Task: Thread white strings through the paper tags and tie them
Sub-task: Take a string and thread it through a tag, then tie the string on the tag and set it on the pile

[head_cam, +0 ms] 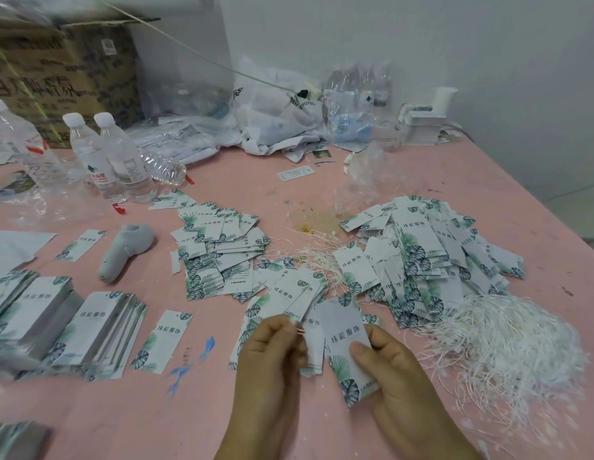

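My right hand holds a white paper tag with green leaf print by its lower half, thumb on its face. My left hand pinches the end of a white string just left of the tag's top. A loose heap of white strings lies to the right. Piles of the same tags lie ahead at centre and at right. Neat stacks of tags sit at the left.
The pink table carries water bottles at the back left, a grey handheld device, a cardboard box, plastic bags and a yellowish stain. The table's right edge runs diagonally past the strings.
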### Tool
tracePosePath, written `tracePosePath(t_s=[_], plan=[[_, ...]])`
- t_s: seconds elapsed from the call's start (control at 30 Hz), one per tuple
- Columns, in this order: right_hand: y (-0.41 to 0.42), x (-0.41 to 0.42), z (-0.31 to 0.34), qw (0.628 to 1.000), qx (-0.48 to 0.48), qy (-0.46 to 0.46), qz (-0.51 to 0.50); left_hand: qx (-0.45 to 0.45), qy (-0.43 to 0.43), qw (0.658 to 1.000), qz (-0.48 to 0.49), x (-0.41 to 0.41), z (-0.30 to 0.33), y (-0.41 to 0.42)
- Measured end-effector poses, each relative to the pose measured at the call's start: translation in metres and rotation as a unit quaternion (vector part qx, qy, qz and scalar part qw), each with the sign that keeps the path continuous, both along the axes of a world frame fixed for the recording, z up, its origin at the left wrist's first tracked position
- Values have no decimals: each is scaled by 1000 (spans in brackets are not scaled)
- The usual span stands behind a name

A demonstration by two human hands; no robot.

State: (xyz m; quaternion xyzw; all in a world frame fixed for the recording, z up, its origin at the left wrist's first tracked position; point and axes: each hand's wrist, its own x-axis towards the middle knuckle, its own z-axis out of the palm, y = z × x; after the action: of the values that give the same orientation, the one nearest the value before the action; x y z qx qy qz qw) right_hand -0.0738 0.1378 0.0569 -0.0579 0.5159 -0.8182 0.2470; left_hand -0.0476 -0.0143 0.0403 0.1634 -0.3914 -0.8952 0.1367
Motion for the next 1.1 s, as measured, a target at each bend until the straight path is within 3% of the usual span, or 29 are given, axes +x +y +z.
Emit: tracePosePath(t_s=[0.1,0.27,0.43,0.53,0.6,0.7,0.77,0.9,0.97,1.03,1.1], plan=[[-4,1,0,998,-36,-21,-42,-218,1,976,-25,6,-3,11],[-7,4,1,995,-65,-65,-40,-328,45,944,-11,11,4,21],[-4,2,0,991,-69,-86,-75,-530,62,843,71,11,-1,22],[1,1,2,990,-49,-80,-106,-585,75,804,71,12,-3,24],[8,-1,7,988,-17,-66,-137,-594,76,798,69,12,-4,24],[24,-14,26,977,104,2,-186,-580,66,808,77,11,-4,25],[37,-37,44,954,187,61,-224,-573,51,813,85,10,-4,25],[53,-104,81,916,265,125,-273,-575,26,813,87,11,-2,24],[59,-137,85,861,411,161,-254,-578,18,811,84,11,-2,24],[64,-149,82,769,568,179,-232,-577,15,812,90,11,-2,24],[64,-136,74,739,580,218,-264,-573,17,813,105,10,1,23]])
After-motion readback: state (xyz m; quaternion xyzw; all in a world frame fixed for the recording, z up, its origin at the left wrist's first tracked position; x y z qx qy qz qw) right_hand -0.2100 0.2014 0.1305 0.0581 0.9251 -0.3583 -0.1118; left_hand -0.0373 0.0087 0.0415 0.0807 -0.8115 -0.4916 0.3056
